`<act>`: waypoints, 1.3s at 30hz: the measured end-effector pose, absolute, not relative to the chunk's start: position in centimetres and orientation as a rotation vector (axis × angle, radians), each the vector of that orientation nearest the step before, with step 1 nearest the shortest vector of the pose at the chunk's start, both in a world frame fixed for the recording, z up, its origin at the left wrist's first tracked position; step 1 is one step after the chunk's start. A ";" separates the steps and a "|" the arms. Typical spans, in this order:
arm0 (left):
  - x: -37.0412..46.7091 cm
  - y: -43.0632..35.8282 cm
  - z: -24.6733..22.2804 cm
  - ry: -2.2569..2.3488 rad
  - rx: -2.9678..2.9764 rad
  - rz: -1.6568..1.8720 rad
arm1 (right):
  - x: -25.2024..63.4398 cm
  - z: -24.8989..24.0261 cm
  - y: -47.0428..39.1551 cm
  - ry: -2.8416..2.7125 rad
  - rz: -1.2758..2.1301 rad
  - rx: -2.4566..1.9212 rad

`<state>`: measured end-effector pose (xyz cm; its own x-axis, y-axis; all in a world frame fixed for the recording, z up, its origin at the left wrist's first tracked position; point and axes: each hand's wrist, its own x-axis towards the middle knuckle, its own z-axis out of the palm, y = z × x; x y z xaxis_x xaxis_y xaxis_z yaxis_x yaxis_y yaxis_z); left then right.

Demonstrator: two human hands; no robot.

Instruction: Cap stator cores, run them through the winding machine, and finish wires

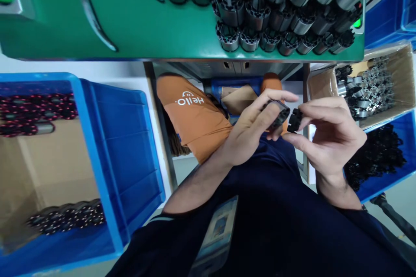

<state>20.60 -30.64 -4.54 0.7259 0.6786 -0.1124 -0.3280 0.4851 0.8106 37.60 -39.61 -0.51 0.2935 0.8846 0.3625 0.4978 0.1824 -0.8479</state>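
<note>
My left hand is closed round a motor stator core, a short cylinder with a dark slotted end that faces right. Between the thumb and fingers of my right hand is a black plastic end cap with a toothed edge. A small gap separates the cap from the core's end. Both hands are above my lap, below the front edge of the green bench. Fingers hide much of the core.
Rows of stator cores and pliers lie on the green bench. A blue crate stands at left. At right are a carton of metal cores and a blue bin of black caps.
</note>
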 end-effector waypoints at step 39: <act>11.3 -20.2 -2.4 1.562 1.745 0.558 | 55.6 -3.4 -40.7 -1.278 -0.048 -2.135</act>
<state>11.26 -20.19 -2.38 0.1729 0.9746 -0.1422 0.6643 -0.0088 0.7474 55.62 -40.74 -3.44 0.5264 0.7786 0.3416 0.8020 -0.3211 -0.5037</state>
